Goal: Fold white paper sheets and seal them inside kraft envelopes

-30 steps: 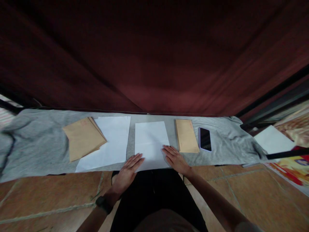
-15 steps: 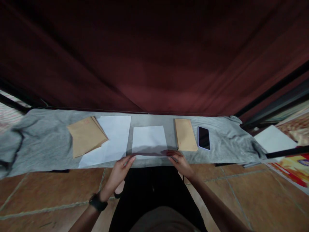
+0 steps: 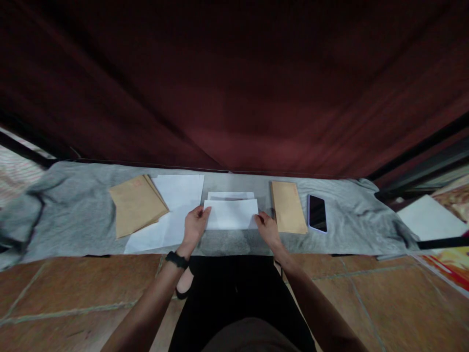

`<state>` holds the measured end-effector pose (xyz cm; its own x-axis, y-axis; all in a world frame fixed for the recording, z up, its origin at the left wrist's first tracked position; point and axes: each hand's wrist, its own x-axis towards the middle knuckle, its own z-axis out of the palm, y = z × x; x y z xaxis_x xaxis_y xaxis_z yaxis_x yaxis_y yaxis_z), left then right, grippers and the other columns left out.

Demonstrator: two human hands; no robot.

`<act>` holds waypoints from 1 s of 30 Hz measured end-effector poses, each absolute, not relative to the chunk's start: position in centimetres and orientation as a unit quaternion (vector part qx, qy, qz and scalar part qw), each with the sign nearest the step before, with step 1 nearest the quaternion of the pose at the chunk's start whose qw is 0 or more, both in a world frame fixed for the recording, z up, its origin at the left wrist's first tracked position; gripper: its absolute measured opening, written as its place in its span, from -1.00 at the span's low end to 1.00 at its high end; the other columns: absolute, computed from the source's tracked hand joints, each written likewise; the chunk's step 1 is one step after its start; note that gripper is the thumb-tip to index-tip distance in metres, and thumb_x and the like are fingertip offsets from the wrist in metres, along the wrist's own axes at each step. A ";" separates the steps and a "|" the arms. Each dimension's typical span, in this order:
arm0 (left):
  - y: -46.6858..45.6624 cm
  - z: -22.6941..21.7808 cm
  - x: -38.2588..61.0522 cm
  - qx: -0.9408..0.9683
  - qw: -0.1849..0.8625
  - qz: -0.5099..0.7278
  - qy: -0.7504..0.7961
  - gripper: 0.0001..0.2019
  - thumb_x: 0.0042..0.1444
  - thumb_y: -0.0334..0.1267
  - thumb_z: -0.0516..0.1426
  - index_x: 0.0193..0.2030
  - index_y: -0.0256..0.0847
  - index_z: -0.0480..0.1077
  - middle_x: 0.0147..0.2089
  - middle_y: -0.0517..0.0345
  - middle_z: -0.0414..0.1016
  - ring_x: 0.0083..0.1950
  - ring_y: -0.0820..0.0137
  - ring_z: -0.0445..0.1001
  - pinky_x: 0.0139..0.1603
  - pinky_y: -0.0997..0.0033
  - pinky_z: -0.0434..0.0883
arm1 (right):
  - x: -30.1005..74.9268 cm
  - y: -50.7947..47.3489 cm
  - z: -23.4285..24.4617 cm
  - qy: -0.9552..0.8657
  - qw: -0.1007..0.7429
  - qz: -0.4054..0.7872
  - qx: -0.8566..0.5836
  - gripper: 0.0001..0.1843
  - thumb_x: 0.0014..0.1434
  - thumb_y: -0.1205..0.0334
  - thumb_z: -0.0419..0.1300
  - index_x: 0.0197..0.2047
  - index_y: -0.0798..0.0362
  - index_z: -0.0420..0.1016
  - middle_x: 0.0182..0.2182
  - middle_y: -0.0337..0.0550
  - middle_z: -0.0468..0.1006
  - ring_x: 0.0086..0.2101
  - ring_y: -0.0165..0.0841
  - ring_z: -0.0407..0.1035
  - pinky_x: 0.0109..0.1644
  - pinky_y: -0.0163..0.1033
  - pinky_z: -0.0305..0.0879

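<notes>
A white sheet of paper lies in front of me, its near part folded up and over, with a strip of the far part showing beyond the flap. My left hand pinches the flap's left edge between thumb and fingers. At the right edge, my right hand grips the same flap. Left of the sheet are more white sheets, partly under a fanned stack of brown envelopes. Close to my right hand lies another brown envelope pile.
Grey cloth covers the narrow table. A phone lies at the right, past the envelopes. A dark red curtain hangs behind the table. Tiled floor shows below, and a white board-like thing is at far right.
Both hands have moved away from me, carrying the paper's near edge up and over toward the far edge. The sheet now looks folded; the view has shifted slightly.
</notes>
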<state>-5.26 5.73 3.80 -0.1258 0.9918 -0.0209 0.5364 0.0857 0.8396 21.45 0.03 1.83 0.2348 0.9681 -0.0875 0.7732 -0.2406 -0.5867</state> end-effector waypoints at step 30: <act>7.8 6.3 -1.8 0.567 0.180 0.075 0.801 -0.63 0.32 -0.07 0.01 0.10 -0.20 0.43 -0.09 -0.20 0.64 -0.04 0.02 0.60 -0.12 0.18 0.43 | 18.9 4.6 2.9 -0.583 0.033 0.057 -0.810 -0.62 0.47 0.12 -0.06 0.05 0.13 0.49 -0.26 0.11 0.69 -0.26 -0.16 0.63 -0.17 -0.20 0.44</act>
